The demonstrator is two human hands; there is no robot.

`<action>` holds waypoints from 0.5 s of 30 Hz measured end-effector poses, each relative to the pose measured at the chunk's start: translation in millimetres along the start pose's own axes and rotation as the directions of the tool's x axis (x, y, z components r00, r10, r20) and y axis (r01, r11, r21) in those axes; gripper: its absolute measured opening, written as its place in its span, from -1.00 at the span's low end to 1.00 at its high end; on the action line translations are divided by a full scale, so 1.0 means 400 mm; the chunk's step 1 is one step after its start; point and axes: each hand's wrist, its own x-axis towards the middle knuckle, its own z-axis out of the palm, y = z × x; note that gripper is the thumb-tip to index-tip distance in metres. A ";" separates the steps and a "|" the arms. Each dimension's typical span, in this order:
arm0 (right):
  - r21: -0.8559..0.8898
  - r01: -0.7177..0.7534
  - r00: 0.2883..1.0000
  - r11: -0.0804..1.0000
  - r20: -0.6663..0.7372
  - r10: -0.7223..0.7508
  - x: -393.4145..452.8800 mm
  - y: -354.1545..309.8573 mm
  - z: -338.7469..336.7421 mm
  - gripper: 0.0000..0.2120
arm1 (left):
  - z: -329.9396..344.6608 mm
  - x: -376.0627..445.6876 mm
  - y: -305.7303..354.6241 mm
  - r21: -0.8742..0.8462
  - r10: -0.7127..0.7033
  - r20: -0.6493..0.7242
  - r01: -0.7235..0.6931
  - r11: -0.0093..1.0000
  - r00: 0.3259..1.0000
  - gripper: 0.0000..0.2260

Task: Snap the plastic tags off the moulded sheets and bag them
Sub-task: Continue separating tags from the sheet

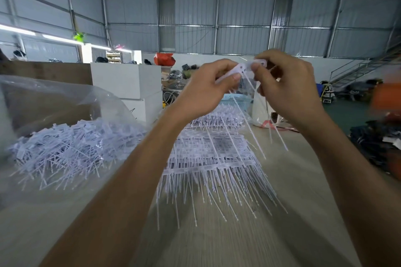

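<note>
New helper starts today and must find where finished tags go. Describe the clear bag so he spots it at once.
Start at the pale wooden table and look to its left side. There the clear plastic bag lies open, holding a loose heap of snapped-off white tags. Unlike the moulded sheets stacked in neat rows at the centre, its contents lie jumbled.
</note>
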 end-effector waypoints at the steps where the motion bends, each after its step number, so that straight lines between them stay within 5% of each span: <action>1: 0.028 -0.022 1.000 0.999 -0.020 0.023 0.000 -0.004 -0.001 -0.86 | 0.004 0.000 0.000 -0.007 0.004 0.007 -0.004 1.000 1.000 -0.89; 5: 0.084 -0.082 0.993 0.993 -0.077 0.088 0.005 -0.017 0.000 -0.86 | 0.005 -0.007 -0.013 -0.043 -0.019 -0.011 0.018 0.999 1.000 -0.84; 9: -0.048 -0.125 0.986 0.991 -0.115 0.119 0.004 0.006 0.015 -0.84 | 0.002 -0.015 -0.011 -0.094 -0.020 -0.016 0.018 0.995 1.000 -0.86; 15: -0.106 -0.363 0.924 0.926 -0.166 0.343 -0.015 0.099 0.038 -0.86 | 0.020 -0.019 0.033 0.052 0.076 0.097 -0.082 0.995 0.992 -0.94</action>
